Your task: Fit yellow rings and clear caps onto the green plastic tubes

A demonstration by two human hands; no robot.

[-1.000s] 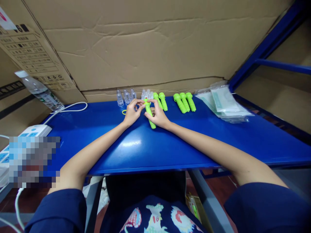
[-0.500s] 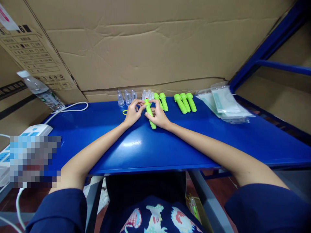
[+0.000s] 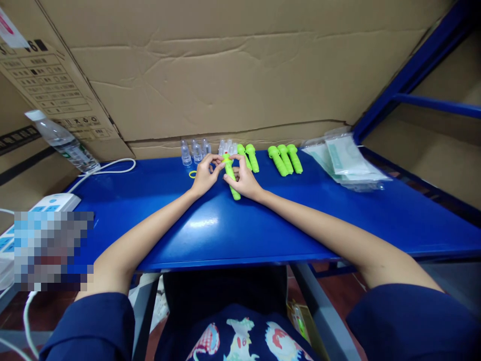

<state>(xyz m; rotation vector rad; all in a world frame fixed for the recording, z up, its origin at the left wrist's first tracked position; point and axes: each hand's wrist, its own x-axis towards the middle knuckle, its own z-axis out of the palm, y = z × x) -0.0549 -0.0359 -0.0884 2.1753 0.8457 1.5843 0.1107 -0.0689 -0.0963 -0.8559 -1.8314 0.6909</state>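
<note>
Nothing moved: left hand (image 3: 203, 177) and right hand (image 3: 246, 183) still pinch the green tube (image 3: 231, 176), fitting unfinished.

a pixelated patch (image 3: 52, 250) masks the power strip (image 3: 56, 201); fingertips (image 3: 237, 158) seemingly hide the green tube's (image 3: 232, 183) tip.

I count six green tubes (image 3: 284, 159), one yellow ring (image 3: 192, 174), one water bottle (image 3: 62, 140), one power strip (image 3: 56, 201); clear caps (image 3: 195, 150) overlap, count uncertain.
</note>
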